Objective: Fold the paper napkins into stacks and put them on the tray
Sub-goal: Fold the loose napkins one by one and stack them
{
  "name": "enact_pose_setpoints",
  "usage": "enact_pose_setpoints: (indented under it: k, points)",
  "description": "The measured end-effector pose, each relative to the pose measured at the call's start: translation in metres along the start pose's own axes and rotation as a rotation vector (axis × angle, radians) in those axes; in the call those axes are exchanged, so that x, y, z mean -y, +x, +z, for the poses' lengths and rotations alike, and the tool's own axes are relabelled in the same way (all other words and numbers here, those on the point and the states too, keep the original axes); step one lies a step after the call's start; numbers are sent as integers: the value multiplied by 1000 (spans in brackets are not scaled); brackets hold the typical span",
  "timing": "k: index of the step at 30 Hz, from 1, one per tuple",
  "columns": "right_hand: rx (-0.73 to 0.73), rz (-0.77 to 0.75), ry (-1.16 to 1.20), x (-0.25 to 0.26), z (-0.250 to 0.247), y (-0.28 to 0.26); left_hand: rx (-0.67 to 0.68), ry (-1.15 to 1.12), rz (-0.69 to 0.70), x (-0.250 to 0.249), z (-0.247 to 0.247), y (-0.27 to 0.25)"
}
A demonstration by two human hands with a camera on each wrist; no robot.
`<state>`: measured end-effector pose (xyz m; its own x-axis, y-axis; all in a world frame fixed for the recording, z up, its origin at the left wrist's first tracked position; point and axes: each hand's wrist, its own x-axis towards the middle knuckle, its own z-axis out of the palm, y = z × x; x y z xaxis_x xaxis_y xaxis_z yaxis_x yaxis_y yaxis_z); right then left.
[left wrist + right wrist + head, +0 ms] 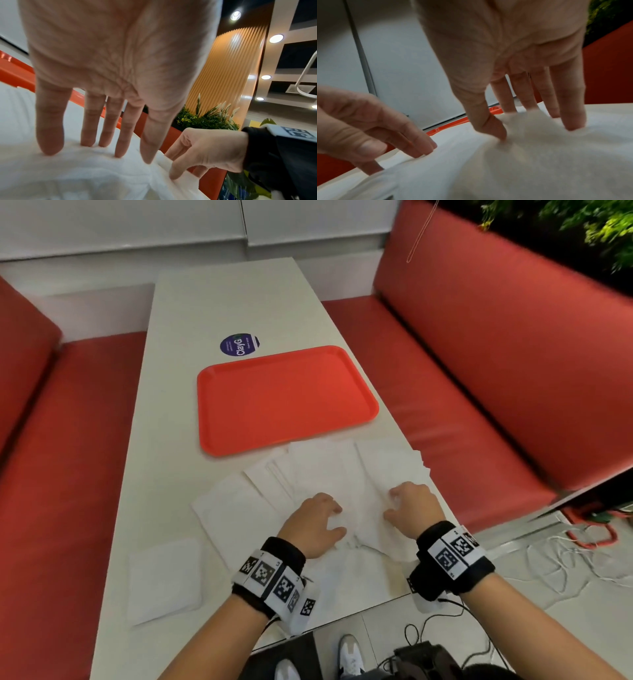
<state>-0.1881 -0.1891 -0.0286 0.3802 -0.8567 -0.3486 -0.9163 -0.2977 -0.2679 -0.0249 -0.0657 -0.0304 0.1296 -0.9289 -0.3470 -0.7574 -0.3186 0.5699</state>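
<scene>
Setting: red booth benches flank a long white worktop, with a pale wall past its far end and green plants above the right bench back.
Landmark: orange tray, lying flat about midway along the worktop; nothing lies on it.
Floor, nearest of all: white shoes and dark cables show below the worktop's near edge.
Folded napkin: a single white square on the near left of the worktop, well short of the tray and apart from the rest.
Left hand: on the tray's near side, palm down, fingers spread and nearly straight, tips pressing into the top napkin. It grips nothing.
Right hand: just right of the left hand, also on the tray's near side. Its fingers come down onto the same white paper, which bunches up between thumb and fingers; the blur leaves it unclear whether they truly pinch it or only press.
Hands together: close side by side, not touching.
Wrists: each carries a black band with black-and-white square markers.
Loose napkins: a fanned, overlapping spread of white sheets under and beyond both hands, its far edge reaching just beside the tray's near rim.
Sticker: round, dark blue, on the worktop just past the tray's far rim.
</scene>
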Motion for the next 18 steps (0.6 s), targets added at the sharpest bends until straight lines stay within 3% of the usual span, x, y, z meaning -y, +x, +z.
enact_pose_setpoints:
  k: [3,6,9,11,14,16,18]
  points:
    - [-78,10,71,-1,-10,-4,-63,-59,0,2,1,0]
    - [-200,-70,57,4,-26,-18,-221,-198,-10,-5,-3,-5]
    - [-367,-287,22,19,-35,-40,-308,-378,12,-20,-11,-10]
    - [-413,-501,42,33,-31,-55,-302,-673,-14,-29,-15,-11]
    - [-286,-734,122,47,-16,-71,-312,-1090,-119,-27,-21,-14]
    - [-164,-778,176,51,-8,-72,-405,-1095,-132,-18,-24,-20]
    - [-130,-764,289,50,-6,-67,-476,-1080,-88,-10,-28,-30]
